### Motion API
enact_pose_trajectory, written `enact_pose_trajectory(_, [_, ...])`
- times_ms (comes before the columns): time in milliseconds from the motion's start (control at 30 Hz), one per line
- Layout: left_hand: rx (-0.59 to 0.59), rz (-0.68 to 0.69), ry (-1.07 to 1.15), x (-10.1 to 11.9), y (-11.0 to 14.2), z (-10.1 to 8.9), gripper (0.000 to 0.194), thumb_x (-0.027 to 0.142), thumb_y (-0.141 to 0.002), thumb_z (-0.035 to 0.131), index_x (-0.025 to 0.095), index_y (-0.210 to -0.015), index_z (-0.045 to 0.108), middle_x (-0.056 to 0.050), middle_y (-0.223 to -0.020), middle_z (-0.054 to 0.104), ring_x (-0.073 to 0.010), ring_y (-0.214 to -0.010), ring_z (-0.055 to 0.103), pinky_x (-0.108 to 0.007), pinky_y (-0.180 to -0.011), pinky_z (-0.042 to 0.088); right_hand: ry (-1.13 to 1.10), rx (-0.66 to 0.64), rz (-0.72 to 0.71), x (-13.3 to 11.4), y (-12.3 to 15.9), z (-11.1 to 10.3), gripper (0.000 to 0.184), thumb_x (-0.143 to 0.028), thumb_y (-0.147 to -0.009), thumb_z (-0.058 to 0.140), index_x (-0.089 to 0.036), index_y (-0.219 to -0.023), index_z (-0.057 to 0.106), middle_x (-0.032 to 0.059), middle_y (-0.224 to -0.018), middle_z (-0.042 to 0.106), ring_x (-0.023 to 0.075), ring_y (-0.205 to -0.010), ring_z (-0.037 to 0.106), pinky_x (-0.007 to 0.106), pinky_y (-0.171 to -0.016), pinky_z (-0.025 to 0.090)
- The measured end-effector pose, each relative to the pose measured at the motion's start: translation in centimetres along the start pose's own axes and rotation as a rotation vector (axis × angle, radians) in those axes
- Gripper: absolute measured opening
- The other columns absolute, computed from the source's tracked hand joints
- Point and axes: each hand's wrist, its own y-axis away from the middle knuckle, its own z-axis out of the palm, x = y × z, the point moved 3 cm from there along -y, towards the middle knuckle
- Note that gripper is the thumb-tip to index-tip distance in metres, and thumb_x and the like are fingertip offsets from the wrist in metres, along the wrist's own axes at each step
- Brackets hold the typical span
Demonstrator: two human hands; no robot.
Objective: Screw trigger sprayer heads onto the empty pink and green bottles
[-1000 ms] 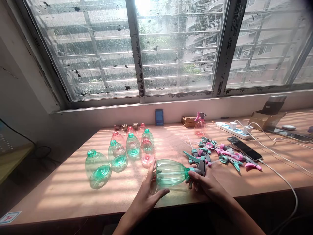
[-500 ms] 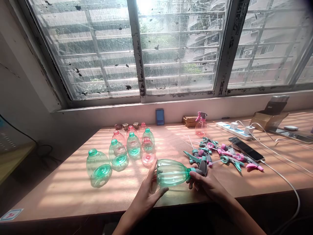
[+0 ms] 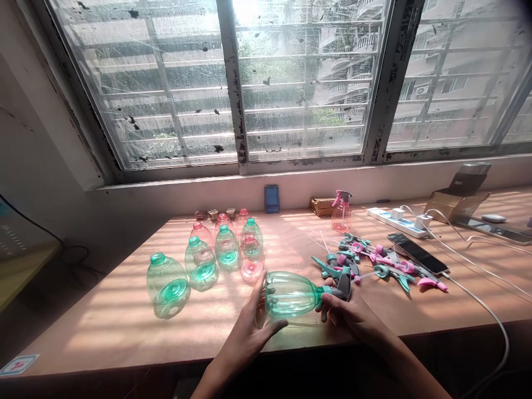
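Observation:
A clear green spray bottle lies sideways in the air above the table's front edge, its neck pointing right. My left hand is wrapped round its base end, thumb below. At the neck, my right hand grips the grey and teal trigger sprayer, whose thin tube shows inside the bottle. The sprayer sits at the bottle's mouth; how tightly it is fixed I cannot tell. Several loose trigger sprayers in pink, teal and grey lie heaped beyond my right hand.
Several open green bottles and red bottles stand at left. A pink-topped spray bottle stands at the back by a brown box. To the right are a phone, a power strip and white cables.
The bottle has shifted very slightly to the left in my hands. Both hands keep the same hold, and the other things have not moved.

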Motion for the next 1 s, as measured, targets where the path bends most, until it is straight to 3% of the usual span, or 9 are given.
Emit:
enact_pose_trajectory(233, [-0.02,-0.031,-0.008,-0.07,-0.08,-0.3,0.086,0.042,-0.088,0.075,0.026,-0.159,0.03,-0.013,-0.161,0.04,-0.0356,-0.15,0.033,-0.05,-0.123,0.029,0.002,0.018,-0.009,-0.2,-0.05,0.01,0.036,-0.044,-0.082,0.082,-0.021,-0.098,0.059,0.0008,-0.067,0.073,0.0155,-0.05,0.063,0.025,-0.048,0.043])
enact_pose_trajectory(433, [-0.008,0.025,-0.027,-0.26,-0.07,-0.1,0.086,0.039,-0.094,0.068,0.033,-0.162,0.015,-0.01,-0.16,0.042,-0.0314,-0.139,0.05,-0.046,-0.116,0.041,0.02,0.008,-0.004,-0.29,-0.12,0.12,0.039,-0.048,-0.081,0.081,-0.021,-0.099,0.059,0.0024,-0.069,0.074,0.0171,-0.052,0.066,0.024,-0.047,0.043])
enact_pose_trajectory(600, [0.005,-0.005,-0.003,-0.3,0.14,0.01,0.095,0.039,-0.09,0.073,0.032,-0.162,0.012,-0.011,-0.164,0.035,-0.0341,-0.142,0.045,-0.049,-0.118,0.038,0.016,-0.004,0.008,-0.17,-0.07,0.06,0.038,-0.049,-0.083,0.079,-0.021,-0.101,0.061,0.0021,-0.069,0.073,0.0164,-0.053,0.065,0.024,-0.047,0.041])
enact_pose_trajectory(800, [0.001,-0.037,-0.01,0.17,0.19,-0.07,0.085,0.041,-0.09,0.072,0.03,-0.16,0.026,-0.01,-0.162,0.038,-0.036,-0.145,0.041,-0.049,-0.118,0.038,0.019,-0.001,0.018,-0.18,0.05,0.03,0.038,-0.048,-0.082,0.08,-0.021,-0.101,0.061,0.0019,-0.07,0.073,0.0181,-0.055,0.066,0.025,-0.049,0.04])
enact_pose_trajectory(1000, [-0.025,0.032,-0.039,-0.23,0.03,0.05,0.089,0.036,-0.094,0.068,0.034,-0.162,0.011,-0.011,-0.163,0.036,-0.0315,-0.14,0.047,-0.048,-0.117,0.039,0.022,0.0,0.0,-0.23,-0.08,0.06,0.037,-0.048,-0.083,0.079,-0.021,-0.099,0.06,0.0029,-0.071,0.074,0.0172,-0.053,0.066,0.024,-0.048,0.04])
